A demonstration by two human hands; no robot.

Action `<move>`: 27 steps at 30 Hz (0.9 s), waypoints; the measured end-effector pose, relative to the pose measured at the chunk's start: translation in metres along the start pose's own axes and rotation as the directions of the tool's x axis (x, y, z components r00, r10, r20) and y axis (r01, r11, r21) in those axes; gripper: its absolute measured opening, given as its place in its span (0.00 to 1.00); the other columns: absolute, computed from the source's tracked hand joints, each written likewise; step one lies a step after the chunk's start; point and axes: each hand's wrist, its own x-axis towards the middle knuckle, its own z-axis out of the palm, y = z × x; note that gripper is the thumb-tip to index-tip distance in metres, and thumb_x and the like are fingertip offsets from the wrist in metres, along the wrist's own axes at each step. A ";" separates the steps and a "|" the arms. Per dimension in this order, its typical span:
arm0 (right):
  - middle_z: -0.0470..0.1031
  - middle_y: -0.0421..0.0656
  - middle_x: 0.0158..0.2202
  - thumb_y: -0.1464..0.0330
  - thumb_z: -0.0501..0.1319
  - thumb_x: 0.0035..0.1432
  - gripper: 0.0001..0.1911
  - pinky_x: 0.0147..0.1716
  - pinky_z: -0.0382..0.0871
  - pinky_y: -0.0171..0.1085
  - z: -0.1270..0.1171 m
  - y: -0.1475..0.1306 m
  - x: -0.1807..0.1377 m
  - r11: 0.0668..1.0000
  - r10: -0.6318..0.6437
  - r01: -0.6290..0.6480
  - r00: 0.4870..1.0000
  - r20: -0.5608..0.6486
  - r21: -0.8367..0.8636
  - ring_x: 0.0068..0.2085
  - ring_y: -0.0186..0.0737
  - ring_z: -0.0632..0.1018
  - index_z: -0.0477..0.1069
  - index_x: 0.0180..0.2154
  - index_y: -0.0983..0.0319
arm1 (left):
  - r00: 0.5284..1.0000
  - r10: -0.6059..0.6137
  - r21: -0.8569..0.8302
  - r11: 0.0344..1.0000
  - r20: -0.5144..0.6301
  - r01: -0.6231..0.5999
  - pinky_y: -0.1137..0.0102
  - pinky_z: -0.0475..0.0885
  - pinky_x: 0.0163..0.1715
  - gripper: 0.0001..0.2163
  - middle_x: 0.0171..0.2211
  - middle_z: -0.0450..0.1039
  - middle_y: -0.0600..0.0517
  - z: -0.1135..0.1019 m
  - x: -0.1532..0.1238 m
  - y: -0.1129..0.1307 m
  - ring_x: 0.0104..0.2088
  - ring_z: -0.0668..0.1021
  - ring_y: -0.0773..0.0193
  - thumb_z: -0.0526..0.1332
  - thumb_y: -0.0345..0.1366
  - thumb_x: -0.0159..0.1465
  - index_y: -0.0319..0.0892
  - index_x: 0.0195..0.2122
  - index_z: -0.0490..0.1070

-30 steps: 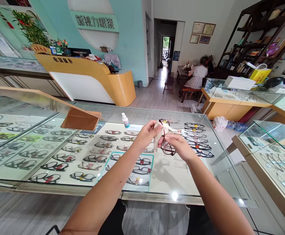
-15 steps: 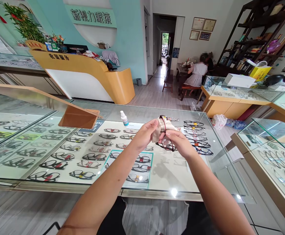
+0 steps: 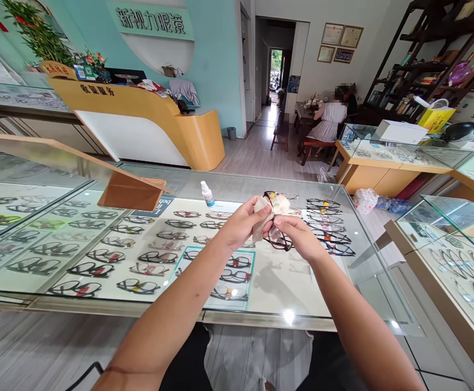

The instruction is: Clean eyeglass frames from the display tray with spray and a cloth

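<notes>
Above the glass display counter (image 3: 342, 282) both my hands meet around a pair of dark-rimmed glasses (image 3: 278, 239). My left hand (image 3: 240, 222) pinches a beige cleaning cloth (image 3: 261, 220) that is pressed against the upper part of the frame. The fingers of my right hand (image 3: 297, 239) are closed on the glasses from the right side. One lens hangs below the fingers, the other is covered by the cloth. A small white spray bottle (image 3: 207, 194) stands on the glass just left of my hands.
Rows of glasses lie under the counter glass, with a wooden stand (image 3: 133, 190) at the left. Another glass case (image 3: 448, 244) is at the right. Beyond are an orange reception desk (image 3: 155, 122) and a seated person (image 3: 330, 122) at a table.
The cloth has shifted a little over the frame between my fingers, and the glasses have tilted slightly. My hands stay in about the same place above the counter.
</notes>
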 end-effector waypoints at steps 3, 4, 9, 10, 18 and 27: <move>0.81 0.45 0.35 0.45 0.66 0.67 0.25 0.46 0.72 0.43 0.002 -0.001 0.001 1.000 0.011 -0.011 1.000 -0.002 0.007 0.39 0.44 0.78 0.85 0.38 0.60 | 1.000 0.005 0.014 1.000 -0.021 -0.004 0.74 0.71 0.23 0.21 0.21 0.72 0.59 -0.001 0.000 -0.004 0.20 0.74 0.69 0.75 0.52 0.63 0.44 0.41 0.68; 0.81 0.45 0.35 0.45 0.66 0.67 0.25 0.46 0.72 0.43 0.002 -0.001 0.001 1.000 0.015 -0.014 1.000 -0.005 0.012 0.39 0.44 0.78 0.85 0.38 0.60 | 1.000 0.001 0.015 1.000 -0.020 0.000 0.74 0.70 0.23 0.21 0.21 0.72 0.58 0.000 0.000 -0.004 0.20 0.74 0.69 0.76 0.52 0.63 0.43 0.40 0.69; 0.81 0.44 0.33 0.45 0.67 0.66 0.25 0.45 0.73 0.42 0.003 0.000 0.002 1.000 0.005 -0.004 1.000 -0.027 0.023 0.37 0.44 0.78 0.84 0.37 0.60 | 0.999 -0.032 -0.086 0.996 -0.024 0.030 0.75 0.70 0.24 0.22 0.20 0.69 0.58 0.006 0.001 -0.002 0.21 0.72 0.70 0.79 0.51 0.59 0.42 0.36 0.71; 0.81 0.44 0.33 0.45 0.67 0.66 0.25 0.45 0.73 0.42 0.002 0.000 0.003 1.000 -0.002 0.002 1.000 -0.029 0.018 0.37 0.44 0.78 0.84 0.37 0.60 | 0.999 -0.035 -0.106 0.994 -0.025 0.032 0.74 0.71 0.24 0.22 0.20 0.69 0.58 0.006 0.001 -0.002 0.21 0.72 0.70 0.79 0.51 0.59 0.42 0.36 0.71; 0.82 0.44 0.34 0.45 0.67 0.67 0.25 0.44 0.71 0.40 0.002 0.005 0.004 0.999 0.003 -0.002 1.000 -0.028 0.035 0.37 0.42 0.78 0.84 0.37 0.60 | 0.999 -0.030 -0.104 0.994 -0.012 0.029 0.75 0.71 0.23 0.22 0.20 0.69 0.58 0.004 0.001 -0.005 0.20 0.70 0.71 0.80 0.50 0.58 0.41 0.33 0.70; 0.81 0.44 0.36 0.46 0.64 0.70 0.25 0.43 0.68 0.40 0.005 0.002 0.002 0.998 -0.007 0.008 1.000 0.024 -0.056 0.36 0.41 0.74 0.85 0.39 0.60 | 0.985 0.091 0.063 0.995 -0.143 -0.083 0.75 0.62 0.15 0.26 0.13 0.67 0.58 0.010 0.002 -0.007 0.13 0.67 0.70 0.73 0.62 0.61 0.43 0.31 0.69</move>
